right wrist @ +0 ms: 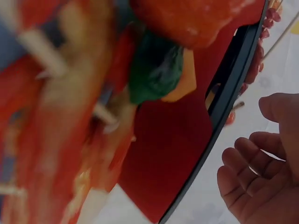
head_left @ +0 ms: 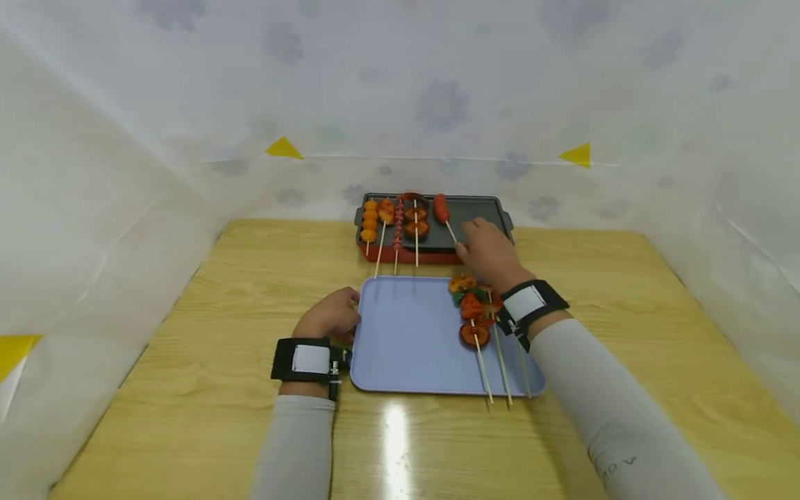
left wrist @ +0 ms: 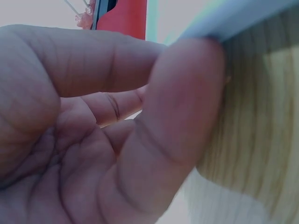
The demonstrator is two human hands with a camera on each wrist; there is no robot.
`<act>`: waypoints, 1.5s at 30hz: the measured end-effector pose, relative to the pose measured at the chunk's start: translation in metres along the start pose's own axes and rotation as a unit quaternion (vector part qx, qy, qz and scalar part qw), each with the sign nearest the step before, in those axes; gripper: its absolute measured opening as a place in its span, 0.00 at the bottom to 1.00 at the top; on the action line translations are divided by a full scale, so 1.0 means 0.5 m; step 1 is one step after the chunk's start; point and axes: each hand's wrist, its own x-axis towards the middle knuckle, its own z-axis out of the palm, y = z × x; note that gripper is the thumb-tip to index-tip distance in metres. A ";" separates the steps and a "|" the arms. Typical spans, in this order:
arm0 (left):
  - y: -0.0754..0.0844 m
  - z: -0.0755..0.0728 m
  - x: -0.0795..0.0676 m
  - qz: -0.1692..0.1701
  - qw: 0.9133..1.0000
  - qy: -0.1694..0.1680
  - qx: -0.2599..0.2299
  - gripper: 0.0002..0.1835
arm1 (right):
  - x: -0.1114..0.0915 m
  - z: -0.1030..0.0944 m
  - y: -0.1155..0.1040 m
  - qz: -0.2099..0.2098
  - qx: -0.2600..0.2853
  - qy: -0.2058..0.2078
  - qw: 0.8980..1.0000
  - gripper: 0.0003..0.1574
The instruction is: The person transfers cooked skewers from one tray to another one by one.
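In the head view a lavender tray [head_left: 409, 340] lies on the table, its left edge pinched between the thumb and fingers of my left hand [head_left: 330, 312]; the left wrist view shows the thumb [left wrist: 182, 102] against the rim. My right hand [head_left: 490, 250] hovers over the front right of a grill [head_left: 475, 208], by the stick of a sausage skewer [head_left: 441, 208]. Its fingers [right wrist: 247, 163] are loosely bent and hold nothing in the right wrist view. Below that wrist, several skewers [head_left: 475, 336] lie on the tray's right side, partly hidden by the forearm.
On the grill's left half lie an orange ball skewer [head_left: 369, 222], a flat orange-brown skewer [head_left: 386, 212], a thin red skewer [head_left: 398, 226] and a brown round-slice skewer [head_left: 416, 229]. Their sticks point toward the tray. A patterned white curtain [head_left: 412, 118] encloses the wooden table [head_left: 250, 298].
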 end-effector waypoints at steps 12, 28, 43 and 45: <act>-0.004 -0.003 0.000 0.001 1.000 0.007 -0.015 0.27 | 0.096 -0.003 -0.028 0.081 0.035 -0.055 0.995 0.28; -0.010 -0.003 -0.006 -0.006 1.000 0.013 -0.012 0.27 | 0.131 0.021 -0.008 0.091 0.071 -0.067 0.991 0.26; -0.028 -0.003 -0.007 0.009 1.000 0.023 -0.019 0.26 | 0.150 0.030 -0.016 0.096 0.078 -0.072 0.990 0.21; -0.024 0.000 -0.002 0.011 1.000 0.022 -0.018 0.26 | 0.149 0.026 -0.009 0.095 0.080 -0.066 0.990 0.21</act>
